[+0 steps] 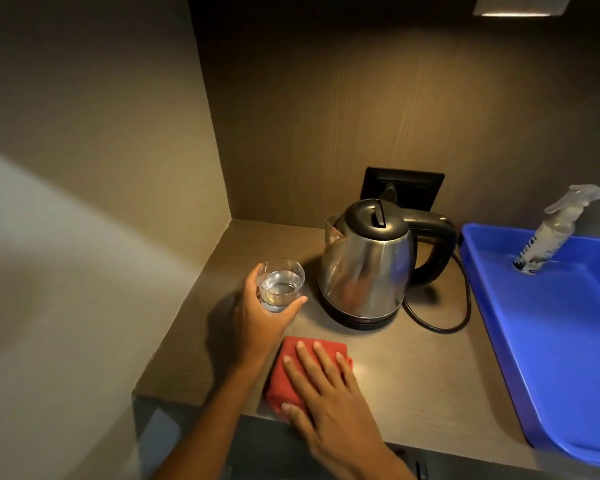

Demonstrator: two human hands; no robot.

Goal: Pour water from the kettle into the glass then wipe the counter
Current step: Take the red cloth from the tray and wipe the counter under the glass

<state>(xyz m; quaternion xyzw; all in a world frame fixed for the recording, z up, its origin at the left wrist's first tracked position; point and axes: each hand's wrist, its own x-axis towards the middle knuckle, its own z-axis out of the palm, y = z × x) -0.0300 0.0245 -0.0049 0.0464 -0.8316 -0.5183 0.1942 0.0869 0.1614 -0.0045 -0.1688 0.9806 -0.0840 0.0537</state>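
Glossy steel kettle [366,268], clear glass [280,284], red cloth [305,368], matt wood-grain counter [413,372].

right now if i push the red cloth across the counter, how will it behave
The cloth is folded and soft, so it will likely bunch rather than slide stiffly. The right hand lies flat on it, which should keep it moving. It looks light and unbreakable.

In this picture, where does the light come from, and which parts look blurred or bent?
Head view: a ceiling lamp at top right lights the niche; glare falls on the counter beside the red cloth; the spray bottle looks blurred; the blue tray edge bends from the wide lens.
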